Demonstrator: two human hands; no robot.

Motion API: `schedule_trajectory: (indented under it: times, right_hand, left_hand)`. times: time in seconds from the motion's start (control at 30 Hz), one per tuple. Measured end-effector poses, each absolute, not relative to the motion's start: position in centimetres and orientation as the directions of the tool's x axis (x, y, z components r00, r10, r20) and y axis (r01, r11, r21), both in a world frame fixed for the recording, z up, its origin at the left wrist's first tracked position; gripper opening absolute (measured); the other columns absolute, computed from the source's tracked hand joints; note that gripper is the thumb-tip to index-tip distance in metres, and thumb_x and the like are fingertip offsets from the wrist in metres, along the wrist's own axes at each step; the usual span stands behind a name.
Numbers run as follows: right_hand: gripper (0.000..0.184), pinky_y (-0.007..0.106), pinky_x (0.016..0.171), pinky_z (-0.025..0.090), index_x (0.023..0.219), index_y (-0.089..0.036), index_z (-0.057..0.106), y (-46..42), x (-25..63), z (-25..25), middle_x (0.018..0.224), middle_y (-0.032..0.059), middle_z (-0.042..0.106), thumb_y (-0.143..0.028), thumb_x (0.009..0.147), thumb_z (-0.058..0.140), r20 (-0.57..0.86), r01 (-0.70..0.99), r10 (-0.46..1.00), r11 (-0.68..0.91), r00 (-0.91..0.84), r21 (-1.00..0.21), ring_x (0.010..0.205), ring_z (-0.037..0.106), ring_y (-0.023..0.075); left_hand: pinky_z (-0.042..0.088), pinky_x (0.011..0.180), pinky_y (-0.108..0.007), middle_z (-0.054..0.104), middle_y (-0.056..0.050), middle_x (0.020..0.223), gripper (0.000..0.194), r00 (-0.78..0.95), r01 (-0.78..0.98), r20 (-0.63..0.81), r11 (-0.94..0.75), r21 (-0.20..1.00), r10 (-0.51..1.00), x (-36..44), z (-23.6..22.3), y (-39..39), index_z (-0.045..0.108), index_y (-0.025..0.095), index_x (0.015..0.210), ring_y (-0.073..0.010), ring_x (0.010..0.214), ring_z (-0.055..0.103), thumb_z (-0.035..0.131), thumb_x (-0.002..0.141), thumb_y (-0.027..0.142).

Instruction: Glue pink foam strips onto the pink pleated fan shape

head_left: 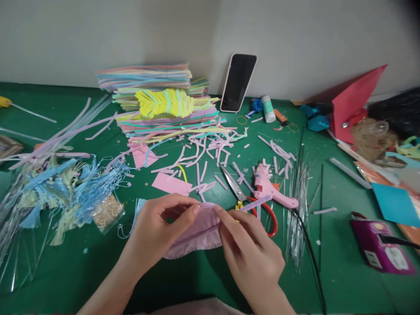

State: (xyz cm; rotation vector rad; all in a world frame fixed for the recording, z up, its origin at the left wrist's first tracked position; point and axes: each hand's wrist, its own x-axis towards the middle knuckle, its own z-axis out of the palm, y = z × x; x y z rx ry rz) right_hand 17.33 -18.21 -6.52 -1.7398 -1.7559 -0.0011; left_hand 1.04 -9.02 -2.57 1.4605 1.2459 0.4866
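Note:
A lilac, leaf-shaped piece [197, 238] with a darker line along it and a fringed lower edge is held up between my two hands. My left hand [164, 225] pinches its upper left edge between thumb and fingers. At the upper right edge, the fingers of my right hand [251, 249] are closed on the same piece. A lilac pipe cleaner [257, 202] sticks out to the right from behind my right fingers; whether it joins the piece is hidden. Just beyond lie red-handled scissors [271, 218] and a pink glue gun [267, 186].
Pipe cleaner bundles [144, 78] and a yellow fuzzy piece [166, 103] lie at the back, beside a leaning phone [239, 83]. Cut lilac bits are scattered midway. Blue tassels [108, 179] and a bag of gold beads [107, 212] lie left; wires [298, 210] and a purple box [380, 245] right.

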Motion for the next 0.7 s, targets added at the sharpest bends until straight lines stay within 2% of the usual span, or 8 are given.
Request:
schedule_trajectory:
  times: [0.13, 0.3, 0.53, 0.7]
  right_hand:
    - [0.04, 0.019, 0.061, 0.05, 0.123, -0.029, 0.058, -18.16, 17.17, -6.43, 0.091, 0.0031, 0.068, -0.012, 0.087, 0.055, 0.44, 0.885, 0.893, 0.128, 0.093, -0.448, 0.072, 0.067, 0.0105]
    - [0.037, 0.019, 0.06, 0.049, 0.121, -0.026, 0.06, -18.11, 16.95, -6.44, 0.091, 0.0034, 0.068, -0.012, 0.087, 0.056, 0.441, 0.887, 0.893, 0.131, 0.087, -0.442, 0.07, 0.066, 0.0099]
    - [0.033, 0.021, 0.063, 0.05, 0.119, -0.024, 0.06, -17.77, 16.65, -6.31, 0.092, 0.0047, 0.067, -0.012, 0.088, 0.054, 0.437, 0.87, 0.898, 0.177, 0.048, -0.461, 0.073, 0.064, 0.0116]
    - [0.034, 0.023, 0.059, 0.048, 0.118, -0.024, 0.061, -18.09, 16.43, -6.51, 0.101, 0.0078, 0.059, -0.011, 0.087, 0.054, 0.424, 0.872, 0.902, 0.141, 0.082, -0.468, 0.064, 0.055, 0.0096]
  left_hand:
    - [0.055, 0.061, -0.023, 0.075, -0.001, 0.078, 0.016, 0.364, 0.428, -0.322, 0.15, 0.891, 0.874, 1.12, -2.57, -9.11, 0.073, 0.021, 0.081, -0.017, 0.069, 0.069, 0.064, 0.08, 0.034]
    - [0.053, 0.065, -0.022, 0.075, -0.001, 0.087, 0.017, 0.386, 0.42, -0.318, 0.142, 0.896, 0.866, 1.45, -2.59, -8.9, 0.075, 0.023, 0.087, -0.0173, 0.079, 0.068, 0.066, 0.08, 0.035]
    - [0.044, 0.061, -0.022, 0.071, 0.001, 0.078, 0.02, 0.449, 0.454, -0.261, 0.034, 0.891, 0.855, 1.71, -2.72, -8.8, 0.074, 0.024, 0.082, -0.0132, 0.071, 0.062, 0.063, 0.084, 0.04]
    - [0.043, 0.062, -0.023, 0.071, 0.001, 0.079, 0.021, 0.45, 0.478, -0.278, 0.034, 0.878, 0.849, 1.6, -3.02, -8.74, 0.074, 0.024, 0.085, -0.0139, 0.072, 0.062, 0.06, 0.086, 0.039]
